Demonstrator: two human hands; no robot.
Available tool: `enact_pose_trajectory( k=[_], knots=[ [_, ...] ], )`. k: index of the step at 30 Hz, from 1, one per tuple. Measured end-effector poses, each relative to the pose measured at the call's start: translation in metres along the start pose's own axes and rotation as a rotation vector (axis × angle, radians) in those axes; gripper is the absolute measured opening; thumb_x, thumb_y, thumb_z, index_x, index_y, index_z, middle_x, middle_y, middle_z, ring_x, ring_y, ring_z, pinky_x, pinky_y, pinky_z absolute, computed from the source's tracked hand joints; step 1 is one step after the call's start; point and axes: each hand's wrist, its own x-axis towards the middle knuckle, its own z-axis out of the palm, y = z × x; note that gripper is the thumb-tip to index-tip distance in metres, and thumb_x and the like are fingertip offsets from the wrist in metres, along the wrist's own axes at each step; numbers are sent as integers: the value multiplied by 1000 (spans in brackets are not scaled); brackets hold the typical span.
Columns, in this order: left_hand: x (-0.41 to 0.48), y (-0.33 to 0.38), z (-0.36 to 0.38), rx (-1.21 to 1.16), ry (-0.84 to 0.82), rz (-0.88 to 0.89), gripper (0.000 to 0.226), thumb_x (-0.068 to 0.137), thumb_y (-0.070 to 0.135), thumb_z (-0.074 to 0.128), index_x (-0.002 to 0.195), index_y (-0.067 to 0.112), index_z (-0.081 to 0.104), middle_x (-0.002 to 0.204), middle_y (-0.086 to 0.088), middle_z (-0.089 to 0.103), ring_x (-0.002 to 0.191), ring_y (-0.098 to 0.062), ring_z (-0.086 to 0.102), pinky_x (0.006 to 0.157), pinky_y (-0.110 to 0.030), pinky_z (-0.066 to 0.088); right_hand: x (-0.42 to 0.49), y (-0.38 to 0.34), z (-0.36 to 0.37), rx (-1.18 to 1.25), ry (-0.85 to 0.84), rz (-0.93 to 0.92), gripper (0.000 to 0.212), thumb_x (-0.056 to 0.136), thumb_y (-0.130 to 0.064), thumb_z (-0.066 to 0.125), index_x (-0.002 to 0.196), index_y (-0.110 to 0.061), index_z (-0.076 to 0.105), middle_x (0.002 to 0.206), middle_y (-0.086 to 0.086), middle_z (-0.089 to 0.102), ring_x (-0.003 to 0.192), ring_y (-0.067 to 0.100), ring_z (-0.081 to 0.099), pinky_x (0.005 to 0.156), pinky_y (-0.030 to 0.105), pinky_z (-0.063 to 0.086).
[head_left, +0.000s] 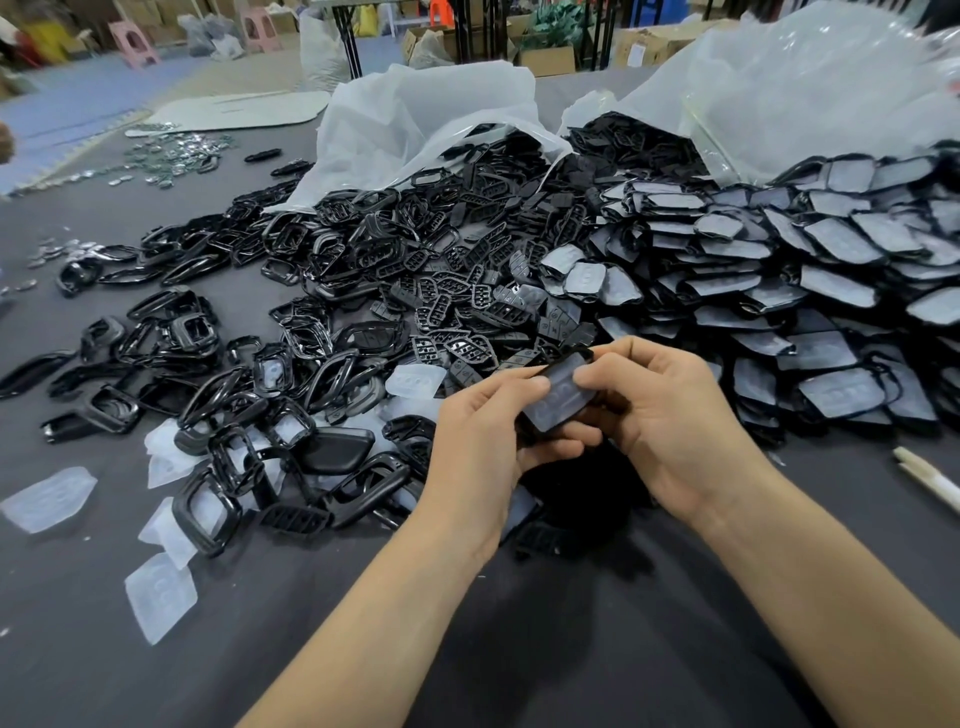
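Both hands hold one black key-fob shell (558, 397) with a translucent rubber pad seated in it, just above the dark table (519, 649). My left hand (483, 441) grips its left side, thumb on top. My right hand (665, 415) pinches its right end, thumb pressing the pad. Behind lies a heap of black frames (311, 291), a heap of small black button grids (457, 306), and at the right a stack of shells fitted with pads (831, 270). Loose translucent pads (49, 499) lie at the left.
Two big clear plastic bags (415, 119) spill parts at the back. Shiny metal pieces (171, 156) lie scattered far left. A pale stick (930, 480) lies at the right edge. Cardboard boxes (545, 57) and stools stand on the floor beyond.
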Motion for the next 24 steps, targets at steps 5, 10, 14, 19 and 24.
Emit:
enact_pose_trajectory(
  k=[5,10,14,19,24],
  knots=[
    [1,-2,0,-73,-23,7,33,93,-2,42,77,-1,71,67,-17,69,55,-21,67,49,-20,52,2,-1,0,62,7,23,29,83,10,54,61,-9,50,52,9,54,40,17,45,36,21,39],
    [2,-3,1,-96,-29,2,33,93,-2,37,83,-5,68,71,-19,70,58,-23,69,50,-20,53,2,-2,0,91,13,33,32,82,10,53,57,-10,49,51,7,52,37,14,42,36,20,38],
    [2,-3,1,-100,-15,-2,35,94,-3,35,82,-5,69,71,-20,70,58,-23,69,50,-21,54,2,-1,1,90,11,42,32,82,10,54,58,-10,50,49,7,52,36,14,43,36,19,38],
    [2,-2,2,-127,10,-37,33,93,-3,36,84,-6,68,74,-19,70,57,-23,69,50,-22,54,3,0,1,60,24,28,33,82,10,55,57,-11,52,49,5,52,39,15,43,36,20,39],
    [2,-1,1,-201,-6,-103,46,92,-2,35,68,1,74,76,-20,71,58,-25,69,49,-22,54,3,0,1,44,38,27,29,81,11,56,62,-10,52,53,6,51,41,15,44,37,20,39]
  ],
)
